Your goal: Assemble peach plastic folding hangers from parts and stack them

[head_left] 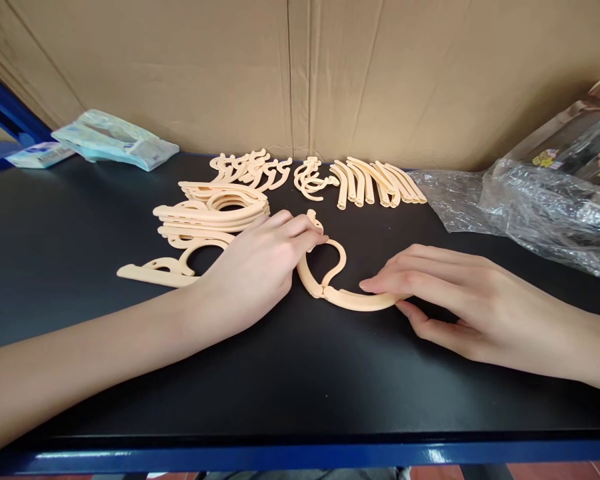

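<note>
A beige plastic folding clothes hanger (363,303) lies on the black tabletop, its hook curving up from the middle joint. My left hand (275,257) pinches the end of its left arm, which stands angled upward. The thumb and fingers of my right hand (460,300) close around the outer end of the right arm. Just left of my left hand, and partly hidden by it, lies a stack of folded beige hangers (207,217). One more folded hanger (155,275) sits nearer to me, under my left wrist.
Toward the back lie loose curved hooks (253,168), a small pile of curved pieces (310,180) and a row of arm pieces (375,181). Clear plastic bags (540,200) fill the right side. A blue wipes packet (115,140) rests back left, before the cardboard wall (180,73).
</note>
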`<state>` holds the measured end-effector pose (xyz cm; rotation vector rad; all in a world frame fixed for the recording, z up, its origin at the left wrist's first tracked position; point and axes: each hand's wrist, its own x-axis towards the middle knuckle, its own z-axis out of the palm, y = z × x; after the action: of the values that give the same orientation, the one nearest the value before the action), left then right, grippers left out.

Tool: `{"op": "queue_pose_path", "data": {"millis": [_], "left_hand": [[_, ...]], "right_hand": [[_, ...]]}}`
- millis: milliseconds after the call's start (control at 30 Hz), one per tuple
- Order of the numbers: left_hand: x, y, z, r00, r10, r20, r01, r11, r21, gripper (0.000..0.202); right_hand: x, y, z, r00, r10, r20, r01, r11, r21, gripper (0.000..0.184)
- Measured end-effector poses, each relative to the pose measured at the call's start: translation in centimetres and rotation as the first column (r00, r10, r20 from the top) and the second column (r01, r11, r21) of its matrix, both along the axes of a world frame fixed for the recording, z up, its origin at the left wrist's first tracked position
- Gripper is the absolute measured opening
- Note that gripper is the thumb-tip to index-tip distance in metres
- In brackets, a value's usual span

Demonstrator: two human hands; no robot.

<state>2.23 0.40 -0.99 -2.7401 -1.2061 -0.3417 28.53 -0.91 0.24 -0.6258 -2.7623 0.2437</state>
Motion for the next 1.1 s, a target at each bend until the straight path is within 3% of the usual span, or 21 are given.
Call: {"op": "queue_pose_path", "data": {"millis": [233,767,1100], "left_hand": [[0.1,-0.3,-0.3,0.993,-0.043,-0.107,0.055,0.992,0.115,0.045],[0.5,-1.1,-0.2,0.996,-0.079,-0.046,0.085,0.985,0.153,0.032],[0.8,-1.2,0.0,0.989,-0.136,0.056,0.125,0.978,0.167,0.026]], "right_hand": [[0.2,0.2,-0.2,0.999,-0.043,0.032,0.041,0.997,0.06,0.038],[0.6,1.2,-0.3,0.987,-0.162,0.021,0.154,0.967,0.205,0.029],[0.7,1.8,-0.7,0.964,-0.266,-0.02,0.265,0.946,0.185,0.022]]}}
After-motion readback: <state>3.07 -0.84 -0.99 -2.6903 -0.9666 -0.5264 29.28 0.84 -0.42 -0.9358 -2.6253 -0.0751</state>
